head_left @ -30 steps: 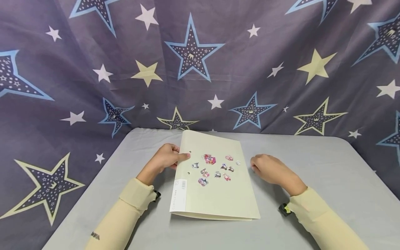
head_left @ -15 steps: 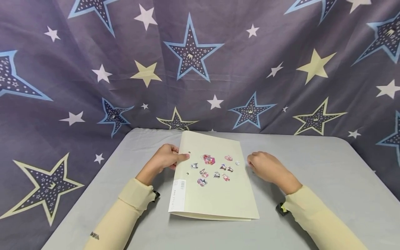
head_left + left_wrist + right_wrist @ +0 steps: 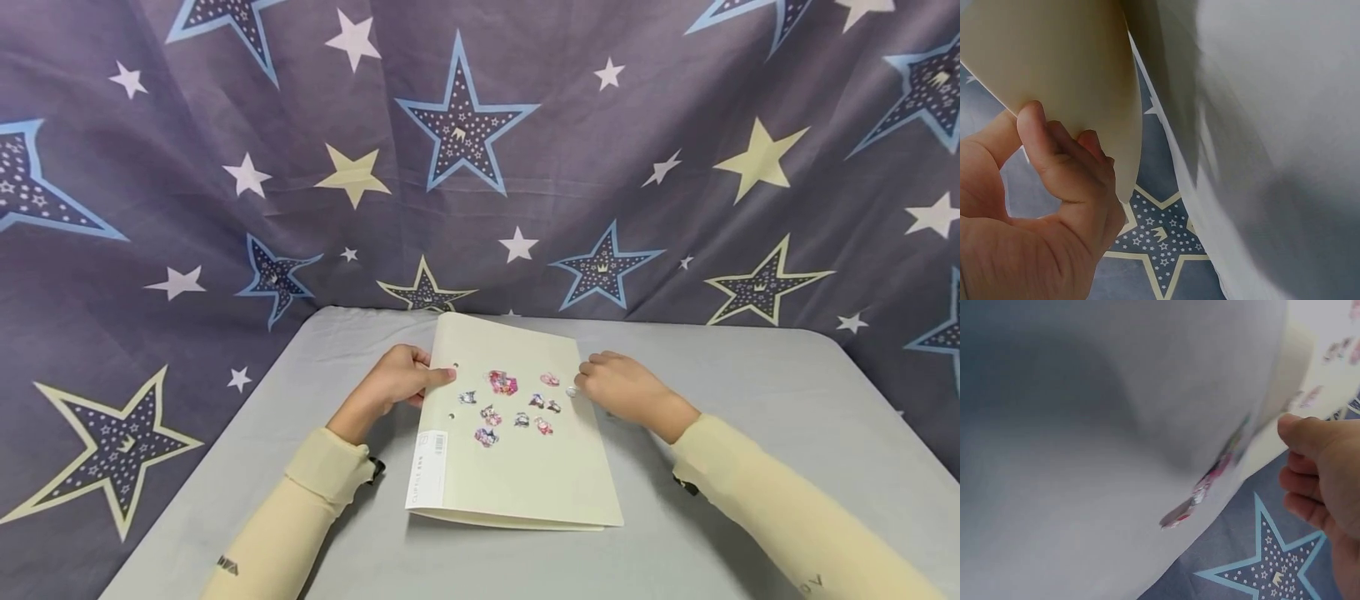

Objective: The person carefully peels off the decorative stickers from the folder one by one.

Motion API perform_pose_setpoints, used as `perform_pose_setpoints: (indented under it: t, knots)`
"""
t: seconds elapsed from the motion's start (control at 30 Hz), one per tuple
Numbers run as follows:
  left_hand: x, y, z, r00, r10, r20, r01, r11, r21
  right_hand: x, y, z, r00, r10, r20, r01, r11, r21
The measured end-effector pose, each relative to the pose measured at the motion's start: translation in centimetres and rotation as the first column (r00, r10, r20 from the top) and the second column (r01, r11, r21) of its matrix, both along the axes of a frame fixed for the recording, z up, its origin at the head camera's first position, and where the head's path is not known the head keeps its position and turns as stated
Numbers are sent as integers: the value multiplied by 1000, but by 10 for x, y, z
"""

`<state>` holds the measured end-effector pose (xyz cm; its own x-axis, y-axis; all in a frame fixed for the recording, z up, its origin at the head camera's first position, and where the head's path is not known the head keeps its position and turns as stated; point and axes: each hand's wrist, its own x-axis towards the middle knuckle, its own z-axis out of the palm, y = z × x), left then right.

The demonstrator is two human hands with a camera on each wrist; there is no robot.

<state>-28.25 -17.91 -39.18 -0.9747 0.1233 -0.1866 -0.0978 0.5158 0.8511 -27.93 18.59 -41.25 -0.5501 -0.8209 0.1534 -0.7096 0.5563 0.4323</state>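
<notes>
A cream clip file (image 3: 525, 483) stands tilted over the table, with several small cartoon stickers (image 3: 502, 382) on its cover. My left hand (image 3: 397, 375) grips its left edge, thumb on the front and fingers behind. In the left wrist view, the fingers of my left hand (image 3: 1054, 162) curl at the file's edge. My right hand (image 3: 626, 387), fingers curled, is at the right edge beside a small round sticker (image 3: 572, 392). The right wrist view has the thumb of my right hand (image 3: 1329, 469) at that edge; whether it pinches anything is hidden.
Colourful sticker pieces (image 3: 1200, 487) lie on the grey table surface in the right wrist view. A white label with a barcode (image 3: 429, 468) is at the file's lower left. Behind the table (image 3: 750, 400) hangs a dark curtain (image 3: 600, 175) printed with stars.
My right hand has moved left and slightly up from the table beside the file to its right edge. The left hand and the file hold almost the same place.
</notes>
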Motion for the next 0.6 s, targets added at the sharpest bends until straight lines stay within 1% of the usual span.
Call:
perform_pose_setpoints:
  t: [0.13, 0.23, 0.43, 0.6]
  knots:
    - [0, 1, 1, 1000, 4, 1, -4, 1000, 0, -3, -3, -2, 999, 42, -25, -41, 998, 47]
    - [0, 2, 2, 1000, 1, 2, -1, 1000, 2, -4, -4, -3, 995, 82, -62, -78, 995, 62]
    - [0, 2, 2, 1000, -6, 1, 6, 1000, 6, -3, -6, -2, 974, 167, -154, -152, 983, 104]
    - [1, 1, 1, 1000, -1, -1, 1, 1000, 2, -3, -8, -2, 961, 198, -192, -166, 971, 169]
